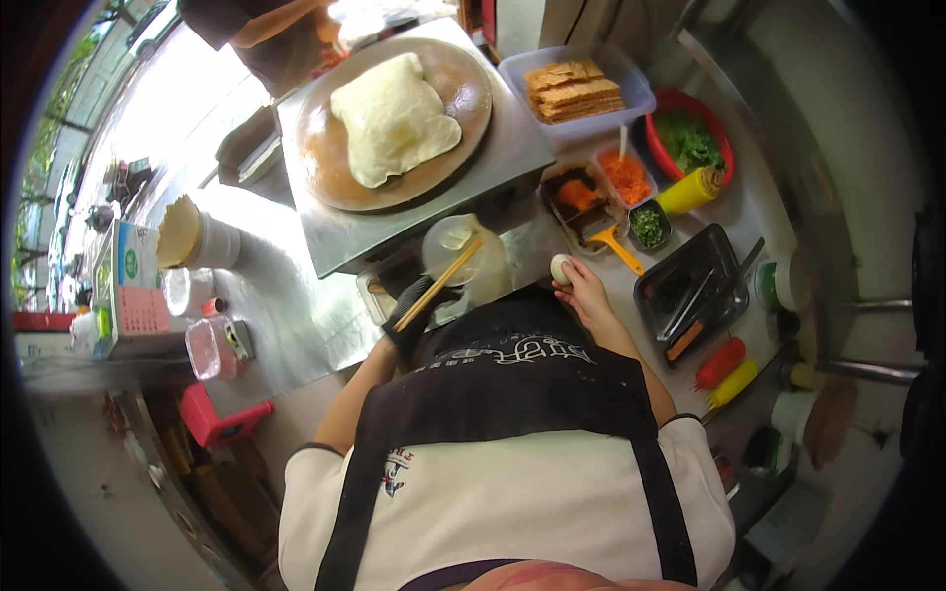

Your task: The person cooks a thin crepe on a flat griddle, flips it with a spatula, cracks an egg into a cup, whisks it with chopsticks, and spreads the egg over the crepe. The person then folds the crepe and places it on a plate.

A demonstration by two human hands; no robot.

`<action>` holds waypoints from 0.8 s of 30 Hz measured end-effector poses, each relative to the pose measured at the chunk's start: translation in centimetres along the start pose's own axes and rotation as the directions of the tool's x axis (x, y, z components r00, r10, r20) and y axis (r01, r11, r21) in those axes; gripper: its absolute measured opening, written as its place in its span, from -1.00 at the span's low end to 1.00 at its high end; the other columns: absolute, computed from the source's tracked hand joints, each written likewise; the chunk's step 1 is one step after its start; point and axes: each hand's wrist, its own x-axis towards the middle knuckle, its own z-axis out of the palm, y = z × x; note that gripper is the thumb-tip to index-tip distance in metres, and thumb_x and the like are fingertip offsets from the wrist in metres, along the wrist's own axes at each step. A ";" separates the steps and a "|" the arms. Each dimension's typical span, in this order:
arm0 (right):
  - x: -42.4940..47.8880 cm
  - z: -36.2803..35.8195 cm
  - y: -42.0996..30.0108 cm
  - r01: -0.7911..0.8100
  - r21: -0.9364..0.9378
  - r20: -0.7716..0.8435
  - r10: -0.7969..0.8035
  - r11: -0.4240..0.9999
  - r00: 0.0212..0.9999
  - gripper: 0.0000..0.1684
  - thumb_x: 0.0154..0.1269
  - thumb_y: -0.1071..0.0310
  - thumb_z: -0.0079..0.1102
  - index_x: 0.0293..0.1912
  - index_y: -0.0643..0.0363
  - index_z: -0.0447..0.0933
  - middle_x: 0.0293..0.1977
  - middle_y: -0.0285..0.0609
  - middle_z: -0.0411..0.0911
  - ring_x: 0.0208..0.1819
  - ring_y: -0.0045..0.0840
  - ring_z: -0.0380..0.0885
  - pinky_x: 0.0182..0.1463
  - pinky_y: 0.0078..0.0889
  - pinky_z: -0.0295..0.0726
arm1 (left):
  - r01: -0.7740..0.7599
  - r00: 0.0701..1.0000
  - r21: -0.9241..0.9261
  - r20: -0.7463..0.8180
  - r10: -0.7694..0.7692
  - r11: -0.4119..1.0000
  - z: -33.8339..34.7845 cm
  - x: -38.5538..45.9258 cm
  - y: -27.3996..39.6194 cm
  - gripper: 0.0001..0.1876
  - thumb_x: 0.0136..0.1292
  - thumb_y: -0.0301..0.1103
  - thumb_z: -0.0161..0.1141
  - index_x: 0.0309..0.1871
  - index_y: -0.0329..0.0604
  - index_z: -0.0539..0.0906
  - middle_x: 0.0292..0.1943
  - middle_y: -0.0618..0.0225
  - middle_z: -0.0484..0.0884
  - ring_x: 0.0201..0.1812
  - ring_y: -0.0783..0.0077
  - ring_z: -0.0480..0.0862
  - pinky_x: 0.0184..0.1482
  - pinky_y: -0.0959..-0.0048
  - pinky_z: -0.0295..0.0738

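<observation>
My left hand (414,314), in a dark glove, holds a pair of wooden chopsticks (440,284) and the edge of a translucent plastic bowl (452,247). Pale liquid lies in or around the bowl; the glove partly hides its near side. My bare right hand (584,292) holds a pale egg (561,270) at its fingertips, to the right of the bowl. Beyond both hands, a pale, thin pancake (395,122) lies on a round brown griddle (318,159), its edges uneven.
At the right stand a plastic bin (635,111) of stacked fried sheets, a red bowl (728,151) of lettuce, shredded carrot (624,177), chopped scallions (648,226), a sauce box with a yellow-handled brush (627,255) and a black tray (650,284). Another person (259,37) is behind the griddle.
</observation>
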 end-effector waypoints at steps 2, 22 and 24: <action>1.0 -0.1 -0.6 0.074 -0.034 0.025 -0.073 0.997 0.997 -0.56 0.32 0.21 0.03 0.15 0.09 0.32 -0.19 -0.29 0.49 -0.28 -0.63 0.51 -0.29 -0.62 0.52 | -0.045 0.993 -0.023 0.112 0.047 0.999 3.7 2.9 -0.9 -0.80 0.25 -0.46 0.01 -0.09 -0.31 0.50 -0.17 0.17 0.60 -0.13 0.35 0.61 -0.12 0.43 0.50; 3.1 2.6 -4.2 0.768 -0.635 0.527 -0.775 -0.085 0.350 -0.53 0.16 0.35 0.19 0.09 0.08 0.39 -0.09 -0.11 0.38 -0.17 -0.28 0.46 -0.15 -0.34 0.50 | 0.215 0.971 0.147 -0.138 -0.196 0.965 11.5 6.5 -3.7 -0.76 0.09 -0.38 0.11 -0.16 -0.23 0.56 -0.24 -0.03 0.59 -0.17 -0.06 0.57 -0.18 0.23 0.47; 3.3 2.5 -3.5 0.739 -0.673 0.515 -0.735 -0.029 0.440 -0.51 0.13 0.37 0.21 0.09 0.09 0.39 -0.10 -0.09 0.38 -0.11 -0.23 0.44 -0.10 -0.32 0.48 | 0.213 0.972 0.162 -0.132 -0.192 0.964 11.6 6.5 -3.9 -0.75 0.08 -0.37 0.12 -0.16 -0.22 0.56 -0.24 -0.03 0.59 -0.16 -0.06 0.57 -0.18 0.23 0.47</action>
